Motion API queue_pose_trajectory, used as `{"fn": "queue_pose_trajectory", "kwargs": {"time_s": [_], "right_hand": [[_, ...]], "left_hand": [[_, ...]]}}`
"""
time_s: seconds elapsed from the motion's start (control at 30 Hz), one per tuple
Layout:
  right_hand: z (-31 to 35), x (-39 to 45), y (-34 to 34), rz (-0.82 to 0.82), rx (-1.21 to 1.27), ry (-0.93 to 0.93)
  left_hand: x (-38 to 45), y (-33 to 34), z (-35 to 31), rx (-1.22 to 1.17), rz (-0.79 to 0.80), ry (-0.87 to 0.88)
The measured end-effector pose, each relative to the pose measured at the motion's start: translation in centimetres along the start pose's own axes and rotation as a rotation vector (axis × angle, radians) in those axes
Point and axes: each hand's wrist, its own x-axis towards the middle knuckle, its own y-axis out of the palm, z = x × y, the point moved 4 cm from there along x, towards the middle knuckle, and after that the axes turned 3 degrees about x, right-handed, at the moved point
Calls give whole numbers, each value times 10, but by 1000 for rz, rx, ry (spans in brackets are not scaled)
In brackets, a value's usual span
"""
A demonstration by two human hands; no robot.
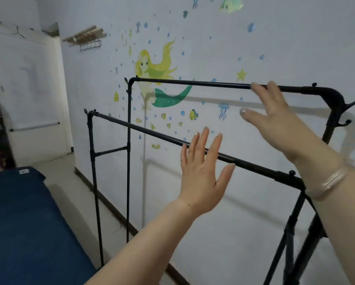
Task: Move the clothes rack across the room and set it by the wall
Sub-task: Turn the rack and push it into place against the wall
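A black metal clothes rack (129, 128) with two horizontal top bars stands close along the white wall (224, 202) that carries mermaid and fish stickers. No clothes hang on it. My left hand (201, 177) is open with fingers spread, held in front of the near, lower bar without gripping it. My right hand (273, 108) is also open; its fingertips reach up to the far, higher bar near the right corner, and no fingers curl round it. A clear bangle sits on my right wrist.
A dark blue bed (24, 219) fills the lower left, leaving a narrow strip of pale floor (74, 194) between it and the rack. A white door (28, 89) stands at the back left. A wooden wall hook shelf (86, 37) hangs high up.
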Motion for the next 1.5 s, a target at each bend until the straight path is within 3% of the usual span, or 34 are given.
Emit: {"fn": "queue_pose_trajectory", "kwargs": {"time_s": [0.2, 0.5, 0.8, 0.97, 1.2, 1.5], "right_hand": [[40, -1, 105, 83, -214, -6], [59, 36, 235, 181, -324, -146], [61, 95, 314, 203, -361, -269], [56, 127, 355, 217, -412, -317], [29, 142, 385, 326, -586, -178], [17, 145, 386, 224, -731, -94]], "left_hand": [[21, -56, 103, 88, -14, -163], [51, -102, 240, 215, -68, -378], [107, -110, 362, 318, -85, -666], [145, -109, 405, 249, -94, -756], [171, -78, 446, 24, 33, -904], [183, -54, 456, 30, 66, -838]]}}
